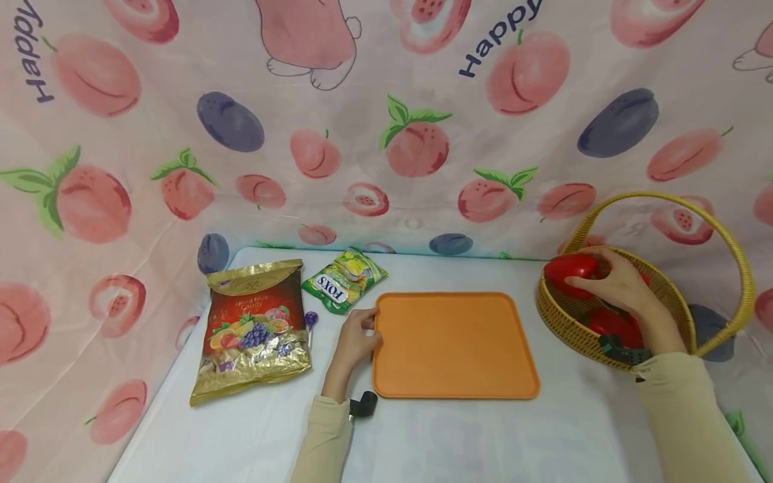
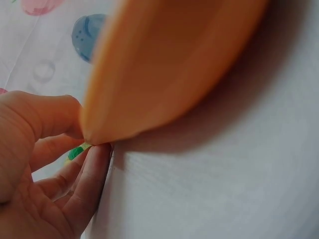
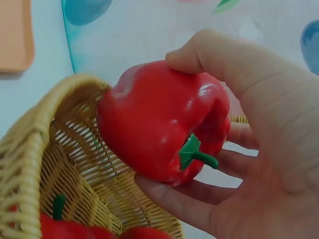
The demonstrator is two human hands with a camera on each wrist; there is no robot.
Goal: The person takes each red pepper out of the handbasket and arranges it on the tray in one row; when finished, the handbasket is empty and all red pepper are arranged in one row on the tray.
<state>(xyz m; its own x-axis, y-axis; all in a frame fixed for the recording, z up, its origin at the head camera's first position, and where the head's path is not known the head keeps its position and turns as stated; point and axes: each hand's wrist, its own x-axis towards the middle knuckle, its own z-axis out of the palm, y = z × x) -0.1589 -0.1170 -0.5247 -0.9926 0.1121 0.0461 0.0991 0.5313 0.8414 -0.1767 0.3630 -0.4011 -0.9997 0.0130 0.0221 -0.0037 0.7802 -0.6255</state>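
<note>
Right-hand grip: thumb on one side and fingers on the other, the right hand holds a pepper.
Left-hand grip: the left hand pinches the left edge of the tray between thumb and fingertips.
Pepper: red and glossy, held at the basket's mouth near its left side; its green stem points toward the palm. Whether it touches the rim cannot be told.
Basket: yellow wicker, at the right of the table, with a tall arched handle on its right side.
Inside the basket: more red peppers, partly hidden by the right hand and wrist; one shows a green stem in the right wrist view.
Tray: orange, rectangular with rounded corners, near the middle of the table, apart from the basket.
Packet: green and yellow, marked FOX'S, lying just beyond the tray's far left corner.
Lollipop: purple head, between the candy bag and the left hand.
Candy bag: gold and dark red with printed fruit, lying at the left, just beside the lollipop.
Wrists: beige sleeves, a black device at the left one.
Table: white.
Backdrop: pink cloth printed with fruit.
</note>
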